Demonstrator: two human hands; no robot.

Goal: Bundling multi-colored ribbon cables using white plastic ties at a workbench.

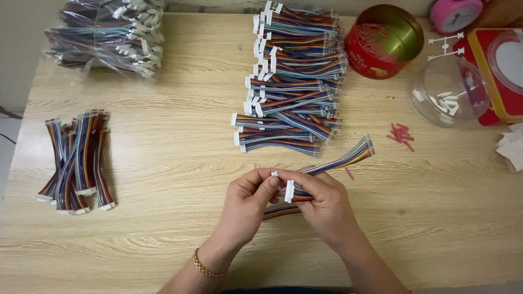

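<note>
Both forearms come up from the near edge and meet over the middle of the wooden worktop (163,163). The left hand (248,204) (a gold bracelet at its wrist) pinches a small white connector piece (274,174) between thumb and forefinger. The right hand (324,204) is curled tight around a rainbow ribbon cable (348,158), its white end plug (289,191) beside the left fingertips. The cable runs up and right, free end lifted toward the stacked cables (294,81).

We can't see the ribbon cable's (343,159) middle, it's buried under our right hand (326,204); pink clock (455,12) above it's cropped.
</note>
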